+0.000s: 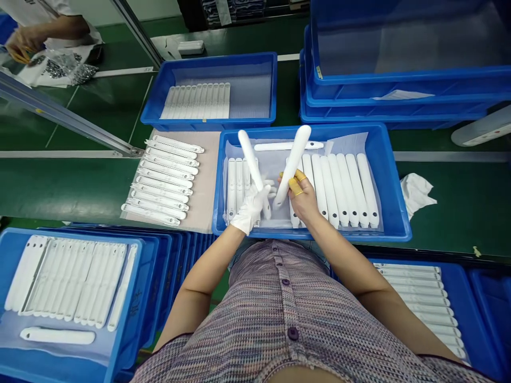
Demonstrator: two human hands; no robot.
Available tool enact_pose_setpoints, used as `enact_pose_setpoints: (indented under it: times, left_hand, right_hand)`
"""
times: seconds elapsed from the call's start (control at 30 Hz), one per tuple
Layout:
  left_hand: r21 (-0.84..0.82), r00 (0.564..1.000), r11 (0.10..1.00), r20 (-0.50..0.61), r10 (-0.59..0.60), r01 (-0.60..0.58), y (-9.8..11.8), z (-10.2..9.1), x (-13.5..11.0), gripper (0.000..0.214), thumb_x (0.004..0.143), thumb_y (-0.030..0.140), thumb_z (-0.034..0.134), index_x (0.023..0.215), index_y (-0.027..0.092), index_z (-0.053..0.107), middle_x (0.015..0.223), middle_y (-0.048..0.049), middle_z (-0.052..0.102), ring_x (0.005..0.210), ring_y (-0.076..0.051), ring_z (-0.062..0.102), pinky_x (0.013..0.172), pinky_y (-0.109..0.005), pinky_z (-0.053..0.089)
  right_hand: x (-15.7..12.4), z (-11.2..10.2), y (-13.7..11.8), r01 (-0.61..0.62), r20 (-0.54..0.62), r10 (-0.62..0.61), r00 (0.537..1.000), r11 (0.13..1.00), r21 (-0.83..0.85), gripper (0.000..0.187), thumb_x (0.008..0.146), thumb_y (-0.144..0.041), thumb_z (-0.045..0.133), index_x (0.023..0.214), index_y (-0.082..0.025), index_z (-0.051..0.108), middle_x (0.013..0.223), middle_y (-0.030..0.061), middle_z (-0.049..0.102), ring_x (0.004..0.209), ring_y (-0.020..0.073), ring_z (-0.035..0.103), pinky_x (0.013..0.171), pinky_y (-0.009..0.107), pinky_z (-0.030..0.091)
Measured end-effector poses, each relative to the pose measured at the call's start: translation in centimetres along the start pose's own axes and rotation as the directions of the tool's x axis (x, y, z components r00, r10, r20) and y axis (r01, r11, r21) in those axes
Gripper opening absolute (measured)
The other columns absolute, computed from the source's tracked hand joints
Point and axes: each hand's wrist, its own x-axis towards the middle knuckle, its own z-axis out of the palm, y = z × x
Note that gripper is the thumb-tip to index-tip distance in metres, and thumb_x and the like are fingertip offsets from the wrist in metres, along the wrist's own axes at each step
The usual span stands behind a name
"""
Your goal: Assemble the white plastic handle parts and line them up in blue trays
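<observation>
Lying side by side on a tan sheet (208, 159), white plastic bars (162, 181) sit just left of a blue crate (303, 130). Over the crate's liner (275, 167), the white-gloved left hand (250, 210) closes around one bar (250, 159), tilted up, while the right hand (301, 197), its fingertips in yellow cots (295, 185), grips a second bar (294, 162), leaning the other way. More bars (343, 189) lie in a row at the crate's right side, and a crumpled white cloth (417, 194) rests beyond its wall on the green desk (459, 218).
</observation>
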Motion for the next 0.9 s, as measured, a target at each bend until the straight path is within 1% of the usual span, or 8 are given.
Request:
enact_pose_setpoints:
  times: [0.07, 0.13, 0.2, 0.27, 0.37, 0.53, 0.7, 0.9]
  left_hand:
    - [-0.064, 0.993, 0.998, -0.114, -0.001, -0.007, 0.7, -0.2, -0.2, 0.056, 0.092, 0.058, 0.070, 0.133, 0.020, 0.066, 0.088, -0.0025, 0.073, 0.063, -0.011, 0.061, 0.060, -0.023, 0.053]
    - [-0.140, 0.996, 0.990, -0.074, -0.047, 0.036, 1.3, -0.4, -0.6, 0.052, 0.095, 0.060, 0.066, 0.128, 0.020, 0.068, 0.081, -0.0008, 0.068, 0.059, -0.010, 0.057, 0.056, -0.023, 0.050]
    - [-0.196, 0.999, 0.980, -0.006, -0.047, 0.045, 1.6, -0.4, -1.0, 0.047, 0.092, 0.051, 0.074, 0.127, 0.021, 0.068, 0.080, 0.0007, 0.067, 0.060, -0.009, 0.056, 0.058, -0.023, 0.051]
    - [-0.226, 1.000, 0.974, 0.004, -0.023, 0.023, 1.6, -0.3, -1.4, 0.047, 0.088, 0.041, 0.079, 0.131, 0.024, 0.067, 0.081, 0.0018, 0.067, 0.061, -0.009, 0.058, 0.061, -0.024, 0.053]
    - [-0.268, 0.999, 0.962, -0.003, -0.044, 0.042, 1.7, -0.1, -1.8, 0.040, 0.093, 0.047, 0.073, 0.125, 0.022, 0.070, 0.083, -0.0004, 0.068, 0.062, -0.010, 0.060, 0.061, -0.023, 0.054]
    - [-0.331, 0.990, 0.939, 0.126, -0.057, 0.096, 2.5, -0.3, -2.0, 0.036, 0.097, 0.042, 0.069, 0.126, 0.021, 0.070, 0.096, -0.0039, 0.069, 0.072, -0.010, 0.063, 0.068, -0.023, 0.058]
    - [-0.248, 0.979, 0.956, 0.163, -0.118, 0.157, 3.1, -0.4, -1.8, 0.044, 0.102, 0.050, 0.055, 0.129, 0.018, 0.068, 0.102, -0.0102, 0.070, 0.099, -0.024, 0.071, 0.096, -0.042, 0.061]
    - [-0.216, 0.986, 0.971, 0.155, -0.065, 0.098, 3.0, -0.8, -2.0, 0.045, 0.099, 0.051, 0.061, 0.129, 0.018, 0.068, 0.105, -0.0100, 0.073, 0.112, -0.028, 0.072, 0.106, -0.045, 0.058]
  right_hand:
    - [0.2, 0.4, -0.5, -0.090, 0.033, 0.086, 0.996, 0.985, 0.149, 0.053, 0.088, -0.057, 0.069, 0.133, -0.029, 0.063, 0.113, 0.0049, 0.072, 0.098, 0.0204, 0.070, 0.087, 0.036, 0.062]
    - [0.3, 0.7, -1.1, -0.184, 0.114, 0.159, 0.981, 0.946, 0.265, 0.045, 0.089, -0.049, 0.070, 0.129, -0.029, 0.067, 0.101, 0.0019, 0.070, 0.082, 0.0154, 0.066, 0.077, 0.031, 0.061]
    - [0.4, 0.9, -1.5, -0.244, 0.181, 0.195, 0.964, 0.918, 0.313, 0.039, 0.089, -0.044, 0.069, 0.125, -0.028, 0.068, 0.093, -0.0001, 0.066, 0.072, 0.0123, 0.060, 0.071, 0.028, 0.059]
    - [0.2, 1.3, -1.7, -0.271, 0.209, 0.212, 0.955, 0.910, 0.314, 0.036, 0.090, -0.043, 0.067, 0.122, -0.028, 0.068, 0.091, -0.0004, 0.063, 0.069, 0.0119, 0.057, 0.070, 0.028, 0.058]
    - [0.0, 1.7, -2.0, -0.302, 0.223, 0.239, 0.945, 0.902, 0.310, 0.035, 0.088, -0.044, 0.066, 0.118, -0.026, 0.067, 0.091, 0.0004, 0.063, 0.070, 0.0129, 0.055, 0.068, 0.029, 0.057]
    - [-0.2, 2.1, -2.1, -0.334, 0.218, 0.267, 0.939, 0.859, 0.387, 0.038, 0.083, -0.046, 0.074, 0.115, -0.030, 0.061, 0.104, 0.0009, 0.070, 0.071, 0.0129, 0.057, 0.059, 0.026, 0.056]
    - [-0.1, 2.2, -1.6, -0.279, 0.203, 0.216, 0.955, 0.885, 0.373, 0.036, 0.088, -0.050, 0.073, 0.116, -0.033, 0.060, 0.115, 0.0018, 0.070, 0.084, 0.0149, 0.064, 0.071, 0.031, 0.062]
    - [-0.1, 1.6, -1.7, -0.249, 0.264, 0.177, 0.948, 0.931, 0.268, 0.033, 0.093, -0.050, 0.060, 0.119, -0.030, 0.061, 0.124, 0.0060, 0.070, 0.104, 0.0216, 0.068, 0.086, 0.045, 0.064]
